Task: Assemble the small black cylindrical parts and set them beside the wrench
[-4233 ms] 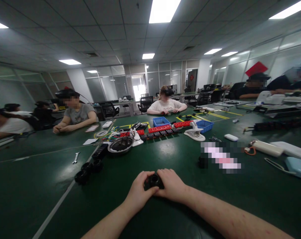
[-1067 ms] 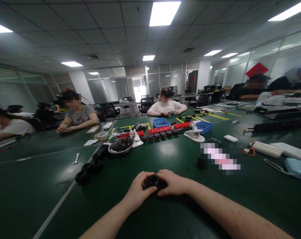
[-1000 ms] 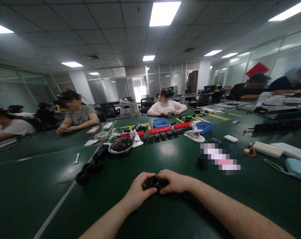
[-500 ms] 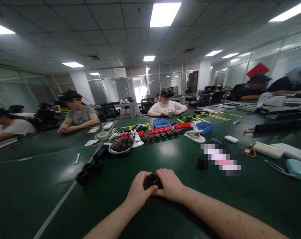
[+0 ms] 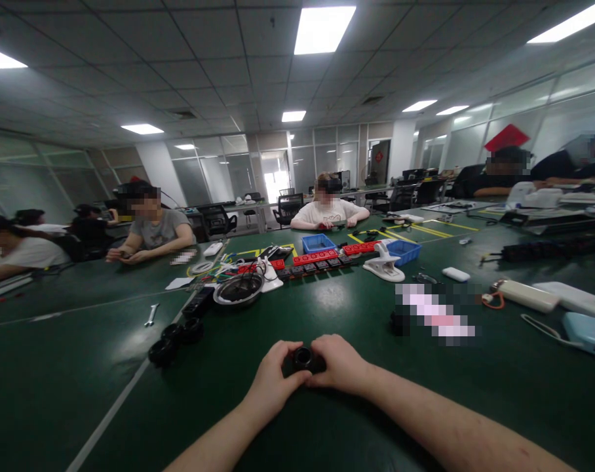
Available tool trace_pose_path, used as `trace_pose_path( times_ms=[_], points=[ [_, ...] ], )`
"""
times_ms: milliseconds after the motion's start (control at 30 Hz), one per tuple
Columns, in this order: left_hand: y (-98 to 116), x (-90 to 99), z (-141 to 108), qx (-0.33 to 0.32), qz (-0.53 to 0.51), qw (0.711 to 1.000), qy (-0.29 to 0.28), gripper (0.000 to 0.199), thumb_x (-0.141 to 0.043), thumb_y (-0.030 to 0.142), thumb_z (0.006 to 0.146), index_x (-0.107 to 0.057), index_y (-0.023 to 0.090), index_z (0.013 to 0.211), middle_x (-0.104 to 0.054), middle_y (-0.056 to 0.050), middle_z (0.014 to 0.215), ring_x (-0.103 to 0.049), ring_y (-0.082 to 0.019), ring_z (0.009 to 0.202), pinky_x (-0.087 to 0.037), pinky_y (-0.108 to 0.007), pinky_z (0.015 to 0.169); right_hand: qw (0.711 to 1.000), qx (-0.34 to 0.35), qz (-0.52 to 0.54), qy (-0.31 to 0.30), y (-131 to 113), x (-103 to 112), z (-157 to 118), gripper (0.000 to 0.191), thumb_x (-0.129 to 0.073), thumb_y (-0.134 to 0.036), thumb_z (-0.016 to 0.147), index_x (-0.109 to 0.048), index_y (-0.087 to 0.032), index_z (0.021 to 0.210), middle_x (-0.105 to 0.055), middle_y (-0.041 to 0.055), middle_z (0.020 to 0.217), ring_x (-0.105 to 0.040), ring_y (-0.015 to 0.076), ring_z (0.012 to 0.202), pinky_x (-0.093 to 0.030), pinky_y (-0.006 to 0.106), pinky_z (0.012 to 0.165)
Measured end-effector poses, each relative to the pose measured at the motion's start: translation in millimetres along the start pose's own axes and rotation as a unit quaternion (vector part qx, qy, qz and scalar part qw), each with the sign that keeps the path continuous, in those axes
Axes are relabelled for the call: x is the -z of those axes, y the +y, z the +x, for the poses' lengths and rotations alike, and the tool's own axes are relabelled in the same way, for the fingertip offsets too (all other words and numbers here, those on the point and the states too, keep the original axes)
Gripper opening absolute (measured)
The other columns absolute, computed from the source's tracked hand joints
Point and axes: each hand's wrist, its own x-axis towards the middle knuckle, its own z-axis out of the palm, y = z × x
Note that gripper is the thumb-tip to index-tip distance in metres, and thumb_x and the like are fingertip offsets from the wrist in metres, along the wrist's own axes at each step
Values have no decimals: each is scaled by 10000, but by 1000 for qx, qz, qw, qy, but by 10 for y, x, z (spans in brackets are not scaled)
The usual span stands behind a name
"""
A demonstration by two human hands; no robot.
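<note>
A small black round part with a hole in its top point(image 5: 303, 358) is at the middle of the green table's near side. From the left, my left hand point(image 5: 274, 375) curves its thumb and fingers round it. My right hand point(image 5: 341, 364) closes on it from the other side, and the two thumbs almost meet in front. The undersides of the fingers and the part's lower body are hidden. Several black round parts point(image 5: 172, 341) of similar look stand in a group to the left.
A wrench point(image 5: 152, 314) lies at the left. Ahead are a round metal dish point(image 5: 237, 288), red strips point(image 5: 315, 256), blue bins point(image 5: 319, 244) and a white clip stand point(image 5: 384, 263). A beige case point(image 5: 527, 295) is on the right. People sit around the table.
My right hand has shifted slightly to the right and its fingers have moved a little off the part's top, so more of the round rim shows. The left hand stays nearly in place.
</note>
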Motion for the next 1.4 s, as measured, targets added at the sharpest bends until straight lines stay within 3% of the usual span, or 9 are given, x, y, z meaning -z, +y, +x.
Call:
trace_pose_path(
  times_ms=[100,233,333,567,733,900,1067,1233,1400],
  points=[
    [-20,-50,2,0,17,999,51,318,-622,213,654,-557,183,964,-561,-47,930,-515,-221,902,-403,-353,801,997,-32,-63,42,-103,-81,3,344,-581,-480,657,-558,-148,745,-583,48,740,-526,196,716,-354,312,667],
    [-63,-41,24,-24,10,999,29,343,-610,220,674,-553,202,1012,-561,-49,950,-518,-219,899,-415,-343,773,998,-25,-24,51,-72,-107,-6,502,-594,-545,622,-536,-151,928,-576,80,893,-517,232,820,-364,344,713],
    [-77,8,32,-36,-9,999,-14,375,-602,227,692,-543,226,1062,-562,-47,987,-521,-210,906,-425,-309,730,998,32,56,10,39,-45,-11,546,-641,-496,607,-518,-186,1039,-558,63,964,-499,220,876,-367,328,748],
    [-47,53,28,-39,-29,997,-61,411,-622,223,680,-544,231,1083,-569,-43,1011,-519,-203,932,-411,-296,764,972,49,202,-110,231,50,37,243,-656,-246,649,-565,-151,854,-553,-15,756,-500,115,672,-364,204,570],
    [-31,-20,6,1,-10,1000,0,365,-646,232,643,-560,198,996,-571,-44,971,-528,-214,891,-416,-329,772,996,-23,75,-33,55,-1,9,374,-672,-438,591,-533,-156,794,-562,8,734,-493,138,629,-333,227,526],
    [-32,-24,-3,-1,3,1000,17,332,-612,234,677,-550,201,1001,-566,-46,998,-518,-219,938,-410,-342,798,997,-22,-55,40,-88,-42,-22,419,-563,-548,656,-537,-151,788,-575,62,775,-516,210,736,-360,318,661],
    [-76,15,17,-34,-5,999,-17,368,-601,226,690,-543,210,1053,-548,-67,1043,-502,-220,966,-415,-325,790,999,29,18,-1,14,16,-30,524,-625,-532,609,-537,-176,982,-551,62,927,-495,220,851,-371,321,724],
    [-86,40,22,-55,-11,997,-44,392,-610,227,687,-539,221,1072,-552,-57,1033,-508,-212,951,-411,-317,792,994,56,67,-70,131,94,-15,336,-664,-383,627,-579,-162,865,-555,23,841,-504,169,778,-372,256,660],
    [-17,-12,-2,-16,5,1000,-8,359,-631,224,657,-564,198,1009,-574,-46,952,-528,-208,893,-410,-320,781,999,24,27,-26,56,35,-4,371,-663,-445,587,-566,-157,799,-568,18,761,-510,158,685,-345,240,575]
  ],
)
